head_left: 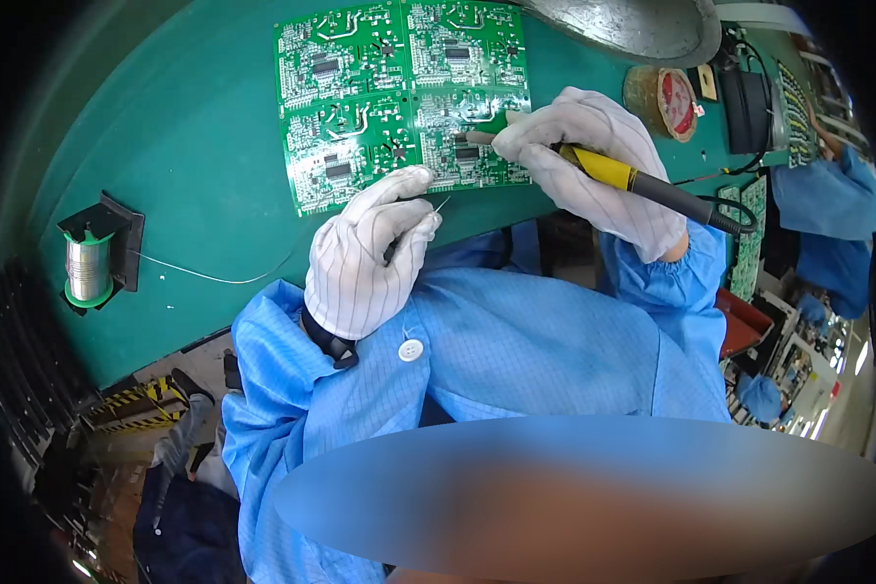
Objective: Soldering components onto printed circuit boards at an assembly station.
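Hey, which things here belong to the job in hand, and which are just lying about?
Belonging to the job:
soldering iron, in the right hand
thin silvery piece, pinched by the left hand
green circuit boards, beneath the iron's tip
wire spool, probably

Apparently just lying about:
round brown-and-red item
red tray

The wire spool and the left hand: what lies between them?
The head view shows a thin silvery wire curving from the spool over the green tabletop toward the left hand.

On the bench [185,127], the spool [90,268] lies left of the board [404,97], the tape [660,102] right of it, the box [747,112] beyond the tape. The iron [608,170] slants from the right over the board.
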`<state>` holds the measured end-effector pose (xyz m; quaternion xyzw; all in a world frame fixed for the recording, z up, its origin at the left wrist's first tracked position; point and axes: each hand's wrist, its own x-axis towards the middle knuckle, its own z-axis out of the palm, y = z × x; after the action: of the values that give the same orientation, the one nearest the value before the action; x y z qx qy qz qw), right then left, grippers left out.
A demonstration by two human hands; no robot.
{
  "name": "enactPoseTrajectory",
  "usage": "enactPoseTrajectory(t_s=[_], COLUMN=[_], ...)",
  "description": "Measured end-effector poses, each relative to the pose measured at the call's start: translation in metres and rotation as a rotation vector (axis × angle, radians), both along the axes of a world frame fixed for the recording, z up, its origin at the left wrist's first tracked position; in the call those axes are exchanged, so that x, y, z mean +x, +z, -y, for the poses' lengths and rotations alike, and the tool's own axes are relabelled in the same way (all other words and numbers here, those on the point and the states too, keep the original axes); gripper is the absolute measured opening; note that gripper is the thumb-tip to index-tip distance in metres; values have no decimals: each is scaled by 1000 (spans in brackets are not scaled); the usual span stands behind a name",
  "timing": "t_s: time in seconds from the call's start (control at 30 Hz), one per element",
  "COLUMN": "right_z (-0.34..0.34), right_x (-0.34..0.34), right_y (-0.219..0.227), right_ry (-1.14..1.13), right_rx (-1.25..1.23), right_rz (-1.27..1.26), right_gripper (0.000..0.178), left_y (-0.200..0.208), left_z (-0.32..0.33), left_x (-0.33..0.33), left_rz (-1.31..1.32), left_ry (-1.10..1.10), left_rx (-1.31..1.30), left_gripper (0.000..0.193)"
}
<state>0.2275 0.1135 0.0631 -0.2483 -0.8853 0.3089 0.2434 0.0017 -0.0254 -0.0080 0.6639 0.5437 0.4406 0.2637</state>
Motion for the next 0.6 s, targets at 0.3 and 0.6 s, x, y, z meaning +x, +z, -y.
enactPoseTrajectory(t_s=[0.3, 0.6], right_z=[0, -4], right_x=[0, 6], right_y=[2, 1], right_ry=[-3, 24], right_rx=[17, 38], right_rz=[20, 37], right_gripper=[12, 13], left_y=[0, 0], left_z=[0, 0], left_x=[1, 0], left_rz=[-1, 8], left_ry=[17, 1], left_rx=[7, -1], left_gripper=[18, 17])
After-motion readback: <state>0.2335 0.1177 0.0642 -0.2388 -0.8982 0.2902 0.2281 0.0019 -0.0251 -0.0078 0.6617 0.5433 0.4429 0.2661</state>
